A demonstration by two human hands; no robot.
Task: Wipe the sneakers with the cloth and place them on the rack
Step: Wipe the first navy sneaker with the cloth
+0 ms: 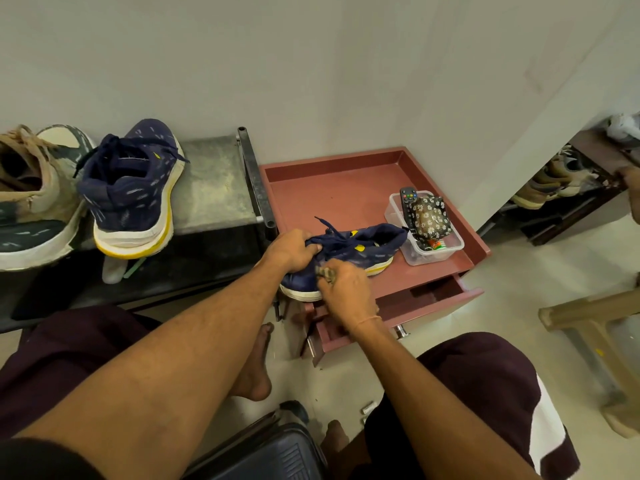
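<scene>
A navy sneaker point(360, 251) with a white and yellow sole lies on the red-brown cabinet top point(332, 195), its toe toward me. My left hand point(291, 249) grips its tongue and laces. A small crumpled cloth point(325, 273) is bunched in my right hand point(346, 289), which presses it against the sneaker's side near the toe. The matching navy sneaker point(135, 188) stands on the grey rack shelf point(211, 181) at the left, heel toward me.
A beige and grey sneaker point(34, 199) sits at the rack's far left. A clear plastic box point(427, 233) with a remote and a floral pouch stands right of the held sneaker. The cabinet drawer point(429, 299) is pulled out below. More shoes point(554, 181) sit at right.
</scene>
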